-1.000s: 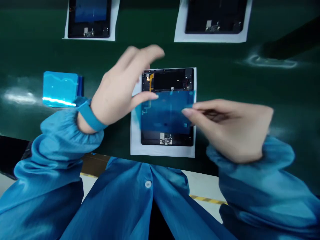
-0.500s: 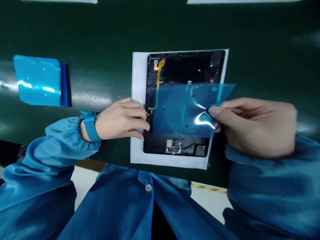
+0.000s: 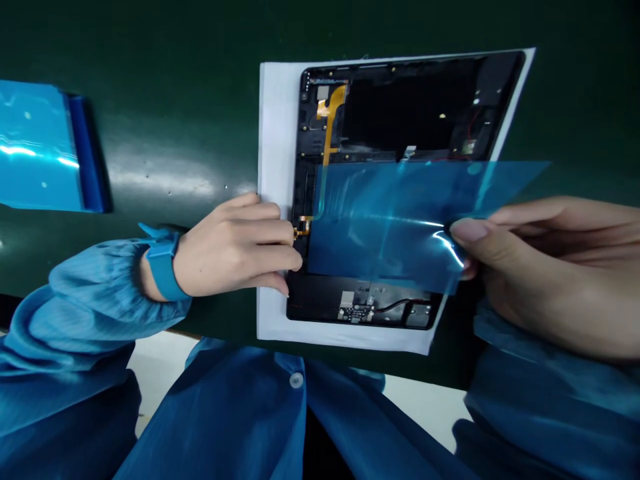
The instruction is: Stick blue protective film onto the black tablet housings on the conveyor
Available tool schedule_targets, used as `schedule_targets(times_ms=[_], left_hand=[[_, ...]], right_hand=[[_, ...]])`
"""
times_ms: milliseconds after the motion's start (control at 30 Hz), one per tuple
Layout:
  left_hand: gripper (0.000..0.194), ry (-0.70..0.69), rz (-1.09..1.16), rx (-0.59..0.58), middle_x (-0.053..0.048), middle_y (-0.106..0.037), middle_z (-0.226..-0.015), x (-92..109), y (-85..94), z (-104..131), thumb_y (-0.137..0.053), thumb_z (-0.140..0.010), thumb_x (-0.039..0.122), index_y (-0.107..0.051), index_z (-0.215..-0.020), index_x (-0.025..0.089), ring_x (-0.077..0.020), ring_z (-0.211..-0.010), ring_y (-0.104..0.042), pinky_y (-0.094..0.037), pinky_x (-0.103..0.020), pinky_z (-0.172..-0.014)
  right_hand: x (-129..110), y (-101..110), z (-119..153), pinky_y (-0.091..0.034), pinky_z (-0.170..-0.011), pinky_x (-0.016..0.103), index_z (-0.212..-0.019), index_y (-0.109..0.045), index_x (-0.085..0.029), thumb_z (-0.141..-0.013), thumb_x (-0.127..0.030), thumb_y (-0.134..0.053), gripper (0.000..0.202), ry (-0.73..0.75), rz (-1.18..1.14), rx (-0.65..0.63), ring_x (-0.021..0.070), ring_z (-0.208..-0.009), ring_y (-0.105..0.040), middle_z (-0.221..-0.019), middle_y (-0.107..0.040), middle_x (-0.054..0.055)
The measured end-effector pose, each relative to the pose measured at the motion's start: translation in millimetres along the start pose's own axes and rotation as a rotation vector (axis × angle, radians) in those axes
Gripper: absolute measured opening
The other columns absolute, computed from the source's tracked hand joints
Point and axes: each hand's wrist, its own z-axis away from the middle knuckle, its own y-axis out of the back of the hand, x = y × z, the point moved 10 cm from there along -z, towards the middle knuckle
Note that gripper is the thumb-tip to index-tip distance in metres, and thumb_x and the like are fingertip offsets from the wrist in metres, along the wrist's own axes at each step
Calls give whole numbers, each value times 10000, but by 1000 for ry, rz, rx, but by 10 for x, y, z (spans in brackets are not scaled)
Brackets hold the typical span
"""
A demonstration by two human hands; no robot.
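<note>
A black tablet housing [image 3: 400, 100] with its inner parts exposed lies on white sheets [image 3: 277, 153]. Over its middle hangs a translucent blue film [image 3: 380, 227], its right end sticking out past the housing's right side. My right hand [image 3: 550, 267] pinches the film's right end between thumb and fingers. At the housing's left edge rests my left hand [image 3: 240, 247], fingers bent and thumb apart, beside the orange flex cable [image 3: 330, 127]. Nothing shows between the left fingers.
A stack of blue films [image 3: 40, 160] lies on the dark green table [image 3: 175, 100] at the left. The table's near edge runs just in front of my blue coat [image 3: 240, 407]. A blue band [image 3: 165, 267] circles my left wrist.
The view has come closer, so the housing looks larger and the film stack sits further left. My right hand still pinches the film, and my left hand stays at the housing's left edge.
</note>
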Motion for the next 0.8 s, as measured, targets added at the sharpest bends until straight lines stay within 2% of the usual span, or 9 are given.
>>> schedule_targets(times_ms=[200, 433, 800], left_hand=[[392, 15, -5, -38, -14, -718, -843, -18, -30, -2, -519, -995, 597, -721, -940, 266, -171, -729, -583, -350, -344, -699], [347, -57, -38, 43, -5, -714, -844, 57, 46, 5, -560, -996, 544, -707, -928, 236, -155, -732, -577, -330, -327, -684], [323, -92, -63, 87, 2, -688, -836, 98, 85, 16, -595, -982, 518, -691, -927, 215, -148, -740, -558, -332, -314, -688]], right_hand=[[-27, 0, 4, -471, -416, 315, -771, -789, -253, -707, -541, -884, 310, 27, -21, -12, 147, -468, -583, -594, -667, 35], [-44, -5, 9, -466, -418, 273, -785, -790, -235, -735, -347, -902, 166, 85, -57, -15, 127, -466, -584, -600, -675, 8], [-99, -28, -7, -510, -441, 183, -765, -787, -215, -719, -251, -901, 129, 106, -100, -15, 77, -461, -596, -580, -676, -40]])
